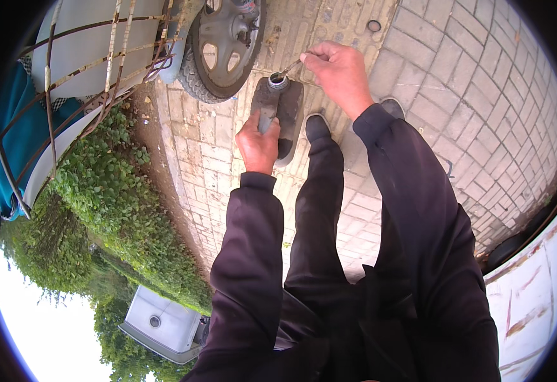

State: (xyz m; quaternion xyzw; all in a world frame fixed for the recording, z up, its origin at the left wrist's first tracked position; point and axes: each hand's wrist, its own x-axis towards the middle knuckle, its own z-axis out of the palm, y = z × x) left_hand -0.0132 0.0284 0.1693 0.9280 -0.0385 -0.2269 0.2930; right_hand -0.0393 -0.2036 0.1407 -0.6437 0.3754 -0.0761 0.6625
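A dark, dirty plastic jug (288, 118) with a round neck is in front of me, its mouth uncapped. My left hand (257, 145) is closed round its handle. Whether the jug rests on the paving or hangs just above it, I cannot tell. My right hand (342, 73) is closed in a pinch beside the neck. From its fingertips a short, thin greyish piece (290, 67) slants down to the jug's mouth; its exact kind is too small to make out. A small dark ring-shaped cap (373, 26) lies on the paving beyond my right hand.
A wheel (220, 51) with a grey rim stands close to the jug's left. Rusty bars of a wire basket (111, 57) reach in at upper left. Green shrubs (110, 172) border the brick paving (475, 108). A white, rust-streaked panel (529, 305) is at lower right.
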